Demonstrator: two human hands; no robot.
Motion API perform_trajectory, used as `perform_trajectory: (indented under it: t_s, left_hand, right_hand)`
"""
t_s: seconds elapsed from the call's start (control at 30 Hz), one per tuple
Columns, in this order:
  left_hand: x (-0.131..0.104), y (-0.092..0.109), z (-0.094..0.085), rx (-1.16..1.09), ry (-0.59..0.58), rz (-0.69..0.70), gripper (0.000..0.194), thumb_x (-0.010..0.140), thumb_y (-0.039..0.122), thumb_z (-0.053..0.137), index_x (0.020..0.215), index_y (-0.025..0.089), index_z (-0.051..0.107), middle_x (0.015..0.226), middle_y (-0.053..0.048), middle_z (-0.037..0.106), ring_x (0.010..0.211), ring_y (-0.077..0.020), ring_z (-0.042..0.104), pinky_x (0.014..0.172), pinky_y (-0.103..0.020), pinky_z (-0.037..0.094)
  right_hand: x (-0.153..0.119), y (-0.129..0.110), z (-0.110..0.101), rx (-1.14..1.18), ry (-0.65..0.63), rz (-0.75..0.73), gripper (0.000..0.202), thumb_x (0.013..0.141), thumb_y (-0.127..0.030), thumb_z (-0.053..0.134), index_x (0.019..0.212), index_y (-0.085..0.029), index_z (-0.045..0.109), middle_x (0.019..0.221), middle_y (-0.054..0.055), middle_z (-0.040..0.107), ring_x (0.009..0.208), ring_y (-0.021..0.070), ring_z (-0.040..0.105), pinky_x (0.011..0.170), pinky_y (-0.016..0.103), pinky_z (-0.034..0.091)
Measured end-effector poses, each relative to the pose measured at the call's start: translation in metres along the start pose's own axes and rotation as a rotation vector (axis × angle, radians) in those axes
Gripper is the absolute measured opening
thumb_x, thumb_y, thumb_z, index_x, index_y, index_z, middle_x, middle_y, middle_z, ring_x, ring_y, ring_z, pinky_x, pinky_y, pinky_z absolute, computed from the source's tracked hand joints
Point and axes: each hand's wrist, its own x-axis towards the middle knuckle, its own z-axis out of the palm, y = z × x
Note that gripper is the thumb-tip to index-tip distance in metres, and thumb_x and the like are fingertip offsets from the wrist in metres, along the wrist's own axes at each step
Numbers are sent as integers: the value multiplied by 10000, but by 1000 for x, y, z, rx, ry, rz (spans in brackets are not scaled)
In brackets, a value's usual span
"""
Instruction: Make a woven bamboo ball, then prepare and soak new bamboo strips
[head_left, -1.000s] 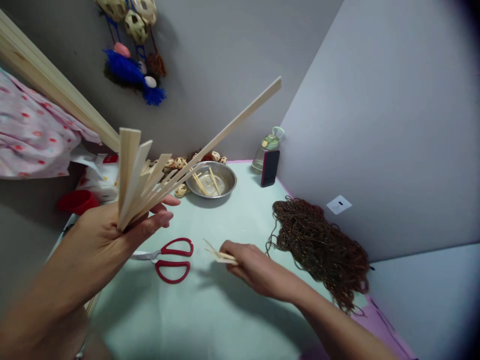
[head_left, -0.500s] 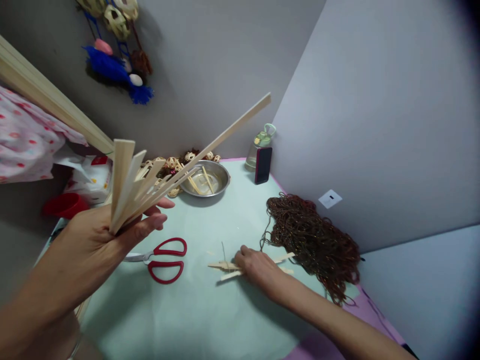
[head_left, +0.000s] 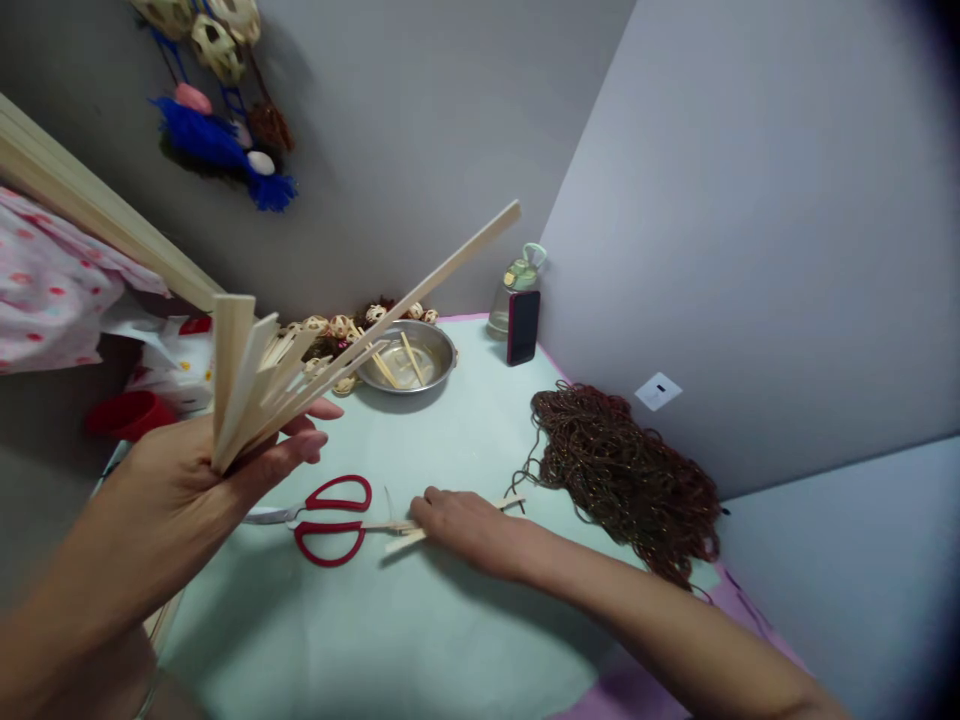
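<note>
A fan of pale bamboo strips (head_left: 259,385) stands up out of my left hand (head_left: 202,480), its fingers wrapped round their lower ends. One long strip juts far out to the upper right. My right hand (head_left: 457,525) is closed over a few short bamboo pieces (head_left: 406,541) low over the tabletop; its fingertips hide how they are gripped. Just left of those pieces lie red-handled scissors (head_left: 330,525), with the tip of one piece reaching the handles. The scissor blades are partly hidden behind my left hand.
A metal bowl (head_left: 409,385) with strips in it stands at the back, beside woven balls (head_left: 319,326). A bottle (head_left: 504,300), a phone (head_left: 523,328) and a heap of brown yarn (head_left: 622,475) are on the right. A red container (head_left: 131,415) is at left.
My right hand has moved left along the table with the bamboo pieces, up to the scissors. My left hand still holds the fan of strips, nearly unmoved.
</note>
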Motion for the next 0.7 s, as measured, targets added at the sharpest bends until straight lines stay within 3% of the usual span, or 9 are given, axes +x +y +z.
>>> perform_trajectory:
  t_s: [0.1, 0.2, 0.37, 0.47, 0.57, 0.63, 0.7]
  left_hand:
    - [-1, -2, 0, 0, 4, -1, 430, 811, 640, 590, 991, 294, 770, 895, 14, 790, 811, -206, 726, 706, -279, 611]
    - [-1, -2, 1, -6, 12, -19, 437, 810, 642, 594, 1004, 291, 767, 975, 15, 791, 840, -210, 725, 705, -285, 608]
    - [0, -1, 4, 10, 13, -8, 468, 813, 649, 580, 1010, 269, 766, 1001, 1, 783, 861, -224, 709, 685, -295, 597]
    - [0, 0, 4, 24, 20, 3, 474, 825, 649, 563, 1011, 263, 764, 1000, 4, 781, 881, -225, 703, 700, -292, 595]
    - [-1, -1, 4, 42, 21, 18, 461, 828, 654, 557, 1008, 284, 765, 1027, 24, 781, 900, -223, 706, 715, -291, 594]
    - [-2, -1, 4, 39, 14, 8, 459, 818, 660, 566, 998, 289, 767, 1038, 30, 783, 902, -224, 712, 714, -294, 597]
    - [-2, 0, 4, 25, 9, -15, 473, 809, 665, 573, 992, 275, 769, 1022, 20, 788, 890, -226, 716, 707, -299, 603]
  right_hand:
    - [-15, -13, 3, -66, -12, -13, 258, 854, 53, 439, 1018, -89, 579, 1041, 172, 639, 822, 219, 599, 649, 309, 402]
    - [-19, -15, 4, -63, 4, 21, 256, 847, 51, 431, 994, -99, 579, 1002, 145, 636, 770, 192, 578, 655, 303, 407]
    - [-15, 12, -9, 431, 55, 36, 122, 812, -57, 585, 791, -162, 527, 805, 0, 550, 645, 106, 451, 604, 235, 366]
    - [-24, 28, -23, 686, -11, -22, 81, 885, -133, 549, 828, -174, 510, 698, -50, 491, 602, 86, 444, 554, 198, 366]
    - [-39, 30, -33, 840, -31, -93, 61, 933, -184, 519, 874, -169, 525, 718, -43, 507, 607, 83, 459, 562, 197, 384]
    - [-49, 23, -31, 738, -15, -71, 44, 909, -136, 539, 875, -164, 544, 742, -27, 542, 634, 91, 479, 585, 206, 390]
    - [-56, 10, -21, 495, -3, 3, 89, 898, -81, 522, 886, -158, 564, 788, 10, 604, 673, 116, 521, 612, 229, 398]
